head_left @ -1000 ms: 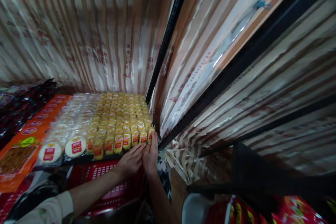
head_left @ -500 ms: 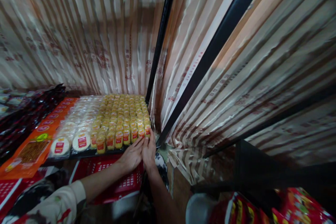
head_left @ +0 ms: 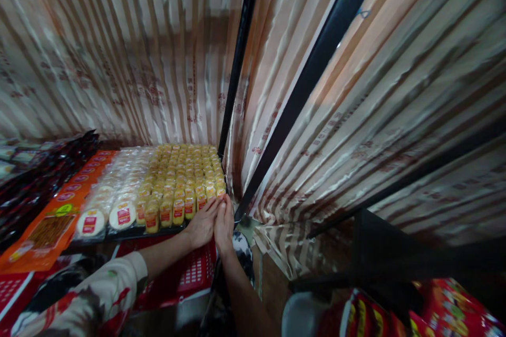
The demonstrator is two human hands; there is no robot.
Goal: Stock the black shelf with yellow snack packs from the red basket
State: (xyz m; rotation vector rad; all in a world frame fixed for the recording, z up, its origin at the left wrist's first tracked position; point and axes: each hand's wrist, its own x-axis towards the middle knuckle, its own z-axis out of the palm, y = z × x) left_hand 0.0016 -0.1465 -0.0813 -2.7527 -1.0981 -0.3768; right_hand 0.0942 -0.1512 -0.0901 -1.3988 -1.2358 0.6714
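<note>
Rows of small yellow wrapped cakes (head_left: pixel 177 174) with red-and-white labels stand on the shelf. At their front right corner, my left hand (head_left: pixel 202 226) lies with fingers stretched out against the front packs. My right hand (head_left: pixel 224 225) is right beside it, fingers straight and together, touching the end of the rightmost row. The two hands meet at the fingertips and cover the labels of the last packs. Neither hand visibly grasps a pack. Left of the yellow cakes are rows of round white wrapped cakes (head_left: pixel 123 215).
Orange snack packets (head_left: pixel 51 226) and dark shiny packets (head_left: pixel 43 184) lie further left. A red plastic basket (head_left: pixel 197 268) sits below the shelf edge. Black metal posts (head_left: pixel 292 121) and striped curtain (head_left: pixel 177 52) enclose the corner. Red bags (head_left: pixel 454 305) are at lower right.
My left hand has slid slightly forward and right, its fingers now covering more of the front packs. My right hand has barely moved. The camera view has shifted a little.
</note>
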